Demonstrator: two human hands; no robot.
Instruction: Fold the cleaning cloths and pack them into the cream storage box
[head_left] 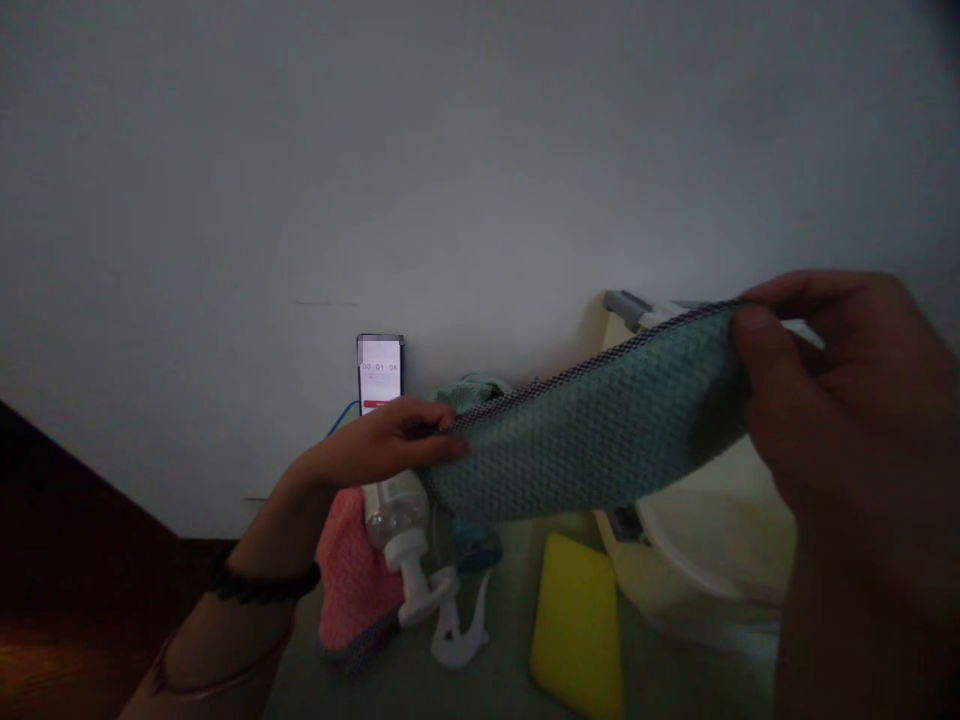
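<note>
A teal knitted cloth (600,430) with a dark striped edge is stretched in the air between my hands. My left hand (390,440) pinches its far left corner, fingers closed on the fabric. My right hand (832,380), close to the camera, grips the right end with thumb and fingers closed. Below the cloth lie a clear spray bottle (401,530) with a white trigger, a pink cloth (349,580) and a yellow sponge (577,625).
A phone (380,373) with a lit timer screen leans upright against the white wall. A pale round container (705,560) stands at the right under the cloth. Another teal cloth (472,392) is bunched behind. Dark wooden floor (67,600) lies at the left.
</note>
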